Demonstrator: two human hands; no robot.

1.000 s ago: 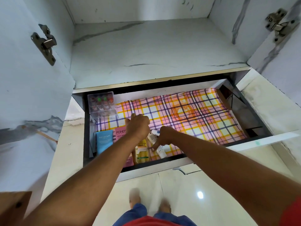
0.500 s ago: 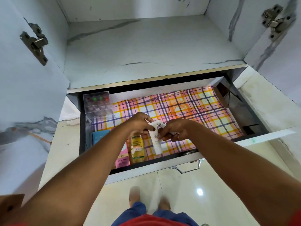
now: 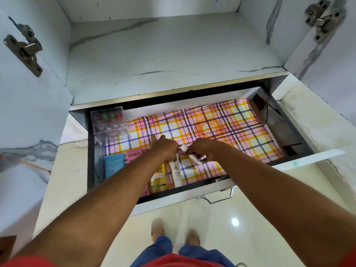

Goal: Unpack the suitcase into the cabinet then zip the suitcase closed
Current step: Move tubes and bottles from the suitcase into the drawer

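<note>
The cabinet's drawer point(image 3: 194, 191) stands pulled out, lined with pink and orange plaid paper point(image 3: 231, 135). A white tube point(image 3: 176, 173) lies at the drawer's front beside a yellow bottle point(image 3: 159, 179). My left hand point(image 3: 165, 147) is at the tube's top end, fingers curled on its cap. My right hand point(image 3: 205, 149) is close beside it and grips a small white tube point(image 3: 195, 158), with another white end showing between the hands. My left arm partly covers a pink POND'S box point(image 3: 134, 155); a blue box point(image 3: 114, 166) lies further left. The suitcase is out of view.
A clear organiser point(image 3: 108, 122) with small bottles stands in the drawer's back left corner. Above the drawer is a marble-patterned cabinet shelf point(image 3: 173, 51) between two open doors with metal hinges point(image 3: 25, 51). My feet stand on glossy tiles point(image 3: 212, 228) below the drawer handle point(image 3: 215, 197).
The white tube, held up between both hands half a second ago, now lies in the drawer next to the yellow bottle. Both hands have moved slightly deeper into the drawer.
</note>
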